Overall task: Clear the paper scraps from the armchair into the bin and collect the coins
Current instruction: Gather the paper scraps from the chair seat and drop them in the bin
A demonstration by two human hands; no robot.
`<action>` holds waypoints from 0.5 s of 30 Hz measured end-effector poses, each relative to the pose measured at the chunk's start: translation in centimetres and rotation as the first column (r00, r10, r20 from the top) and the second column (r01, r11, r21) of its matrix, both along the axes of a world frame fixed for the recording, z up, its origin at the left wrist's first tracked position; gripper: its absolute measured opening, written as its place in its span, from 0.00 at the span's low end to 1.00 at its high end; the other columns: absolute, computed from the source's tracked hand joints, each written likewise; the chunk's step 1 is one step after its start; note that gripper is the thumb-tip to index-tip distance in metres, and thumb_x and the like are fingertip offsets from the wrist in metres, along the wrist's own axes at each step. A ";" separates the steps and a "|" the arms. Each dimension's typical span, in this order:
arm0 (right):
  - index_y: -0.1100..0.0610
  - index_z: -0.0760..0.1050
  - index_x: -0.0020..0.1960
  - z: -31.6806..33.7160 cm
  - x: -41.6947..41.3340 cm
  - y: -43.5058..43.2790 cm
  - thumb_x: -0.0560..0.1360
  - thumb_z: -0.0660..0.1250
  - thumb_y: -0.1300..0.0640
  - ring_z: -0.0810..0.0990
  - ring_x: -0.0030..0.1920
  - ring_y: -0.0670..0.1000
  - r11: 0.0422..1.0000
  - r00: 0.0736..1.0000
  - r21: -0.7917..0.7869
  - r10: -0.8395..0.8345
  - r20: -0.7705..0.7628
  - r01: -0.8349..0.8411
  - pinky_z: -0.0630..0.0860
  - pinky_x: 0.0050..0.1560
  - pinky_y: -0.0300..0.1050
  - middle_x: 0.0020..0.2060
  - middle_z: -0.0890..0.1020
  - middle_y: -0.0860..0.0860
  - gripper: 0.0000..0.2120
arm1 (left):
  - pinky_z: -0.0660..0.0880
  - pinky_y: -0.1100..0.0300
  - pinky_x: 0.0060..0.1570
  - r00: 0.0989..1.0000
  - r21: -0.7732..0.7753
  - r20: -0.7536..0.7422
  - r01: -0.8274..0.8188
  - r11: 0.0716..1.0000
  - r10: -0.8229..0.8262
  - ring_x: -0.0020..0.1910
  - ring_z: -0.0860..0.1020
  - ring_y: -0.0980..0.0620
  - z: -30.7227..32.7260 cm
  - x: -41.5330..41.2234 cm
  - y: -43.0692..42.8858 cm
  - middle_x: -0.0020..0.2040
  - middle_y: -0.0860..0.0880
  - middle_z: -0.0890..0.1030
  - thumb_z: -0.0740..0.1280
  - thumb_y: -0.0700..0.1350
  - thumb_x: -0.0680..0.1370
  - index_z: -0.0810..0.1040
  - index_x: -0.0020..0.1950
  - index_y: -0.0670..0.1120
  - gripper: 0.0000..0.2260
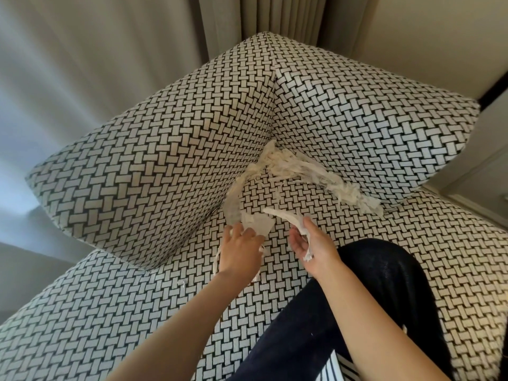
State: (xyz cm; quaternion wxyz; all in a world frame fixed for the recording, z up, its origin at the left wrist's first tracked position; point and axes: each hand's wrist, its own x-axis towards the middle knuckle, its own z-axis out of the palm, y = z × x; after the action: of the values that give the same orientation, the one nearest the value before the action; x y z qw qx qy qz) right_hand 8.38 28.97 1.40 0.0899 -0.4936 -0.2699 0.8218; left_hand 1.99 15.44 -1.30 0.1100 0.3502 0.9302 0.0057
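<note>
An armchair [165, 149] in black-and-white woven fabric fills the view. White paper scraps [299, 169] lie bunched in the seam between seat and back, running from the corner toward the right. My left hand [239, 246] rests on a flat scrap [258, 225] near the left seam, fingers closed over it. My right hand [310, 243] holds a long strip of paper [286, 215] that hangs through the palm. No coins or bin are visible.
Beige curtains [247, 15] hang behind the chair. A knee in dark trousers [379, 273] presses on the seat cushion at the lower right. A small paper bit [181, 283] lies on the seat's left part.
</note>
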 end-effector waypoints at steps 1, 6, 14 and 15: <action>0.59 0.77 0.57 0.2 0.1 0.0 0.76 0.67 0.54 0.78 0.39 0.48 1.000 1.000 0.002 -0.004 -0.012 0.004 0.78 0.48 0.43 0.44 0.79 0.55 0.13 | 0.50 0.48 0.70 1.000 0.006 -0.024 0.005 1.000 -0.005 0.69 0.62 0.47 0.3 -0.1 0.4 0.65 0.53 0.74 0.61 0.49 0.79 0.73 0.65 0.56 0.14; 0.58 0.78 0.50 2.6 0.9 0.9 0.74 0.68 0.51 0.77 0.38 0.48 0.999 0.995 0.018 -0.030 -0.100 0.032 0.78 0.42 0.41 0.41 0.78 0.54 0.11 | 0.59 0.52 0.63 0.982 0.387 0.010 -0.178 0.904 0.189 0.57 0.73 0.51 2.7 -0.5 2.0 0.46 0.52 0.83 0.62 0.51 0.79 0.78 0.59 0.55 0.10; 0.63 0.75 0.57 8.1 6.3 8.6 0.76 0.65 0.55 0.78 0.40 0.48 0.981 0.949 0.126 -0.103 -0.297 0.146 0.80 0.42 0.39 0.46 0.79 0.56 0.14 | 0.68 0.71 0.26 0.859 0.635 0.511 -0.399 0.661 0.028 0.29 0.69 0.58 8.6 0.9 8.5 0.37 0.53 0.77 0.67 0.44 0.76 0.77 0.54 0.51 0.07; 0.63 0.75 0.56 8.7 7.5 9.8 0.75 0.66 0.56 0.78 0.41 0.48 0.975 0.943 0.119 -0.143 -0.300 0.186 0.80 0.45 0.39 0.47 0.80 0.56 0.13 | 0.66 0.71 0.26 0.829 0.648 0.559 -0.428 0.630 -0.011 0.28 0.68 0.58 9.2 1.5 9.7 0.35 0.53 0.75 0.67 0.43 0.76 0.77 0.54 0.52 0.07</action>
State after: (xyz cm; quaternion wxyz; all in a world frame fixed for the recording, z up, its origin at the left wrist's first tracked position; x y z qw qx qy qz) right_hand 15.85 38.80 10.08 0.2326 -0.3807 -0.2711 0.8529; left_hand 3.50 25.10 7.93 0.1971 0.2335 0.8133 0.4951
